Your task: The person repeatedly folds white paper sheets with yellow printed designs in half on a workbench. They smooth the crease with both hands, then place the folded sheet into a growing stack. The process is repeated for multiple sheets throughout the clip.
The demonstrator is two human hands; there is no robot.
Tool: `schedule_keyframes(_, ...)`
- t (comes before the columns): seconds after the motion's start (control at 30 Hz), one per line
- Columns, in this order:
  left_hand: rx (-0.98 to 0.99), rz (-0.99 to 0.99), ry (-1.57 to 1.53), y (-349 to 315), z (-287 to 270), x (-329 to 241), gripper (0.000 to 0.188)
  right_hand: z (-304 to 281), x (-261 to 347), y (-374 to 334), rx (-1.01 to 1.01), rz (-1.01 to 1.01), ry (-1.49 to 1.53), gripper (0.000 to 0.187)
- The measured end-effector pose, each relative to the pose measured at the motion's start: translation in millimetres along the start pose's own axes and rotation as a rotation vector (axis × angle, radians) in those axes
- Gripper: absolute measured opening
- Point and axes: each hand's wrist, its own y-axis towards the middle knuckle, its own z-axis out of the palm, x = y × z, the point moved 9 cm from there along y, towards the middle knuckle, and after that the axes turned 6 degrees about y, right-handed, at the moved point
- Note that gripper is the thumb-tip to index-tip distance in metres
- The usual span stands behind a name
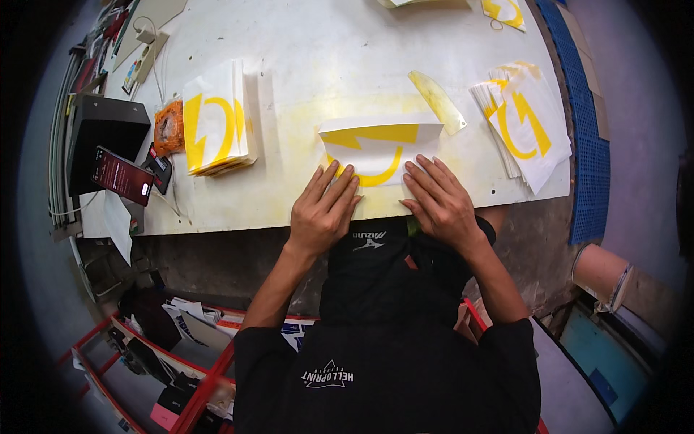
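A white paper sheet (376, 159) with a yellow print lies before me near the table's front edge. Its far part stands up in a curl or fold, while the near part is flat. My left hand (325, 206) rests its stretched fingertips on the sheet's near left corner. On the near right corner lie the outstretched fingers of my right hand (439, 197). Neither hand grips anything. Just beyond the sheet, to the right, is a flat yellowish blade-shaped piece (438, 101), pointed at its far end.
At left stands a thick stack of yellow-printed papers (215, 119), beside an orange packet (169, 129). A phone (123, 176) leans against a black box (105, 137). Fanned printed papers (522, 126) lie at right, near a blue perforated mat (591, 181). A power strip (148, 61) sits far left.
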Motion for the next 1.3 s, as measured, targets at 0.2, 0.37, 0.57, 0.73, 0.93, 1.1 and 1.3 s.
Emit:
schedule_keyframes(0.2,0.001,-0.007,-0.006,1.1,-0.4,0.0,0.032,1.3,-0.5,-0.7,-0.005,0.006,0.002,0.036)
schedule_keyframes(0.37,-0.012,-0.005,0.003,1.3,-0.4,0.7,0.029,1.3,-0.8,-0.6,0.001,0.01,-0.004,0.034)
schedule_keyframes(0.57,0.008,-0.044,-0.022,-2.3,3.9,4.6,0.029,2.9,-2.1,-2.6,0.009,0.031,-0.028,0.033)
schedule_keyframes(0.73,0.079,-0.087,0.114,-10.9,-2.6,5.5,0.035,-1.0,-7.4,-8.7,-0.005,0.068,-0.093,0.033)
schedule_keyframes(0.93,0.079,-0.151,0.116,-25.7,-3.8,16.3,0.036,-3.1,-4.8,-6.9,-0.06,0.187,-0.175,0.032)
schedule_keyframes(1.1,0.071,-0.136,0.134,-19.6,-6.6,12.5,0.034,42.9,44.4,32.7,-0.036,0.044,-0.018,0.033)
schedule_keyframes(1.3,0.04,-0.152,0.141,-24.8,-8.8,15.8,0.031,-4.8,-17.2,-15.0,-0.103,0.215,-0.2,0.031)
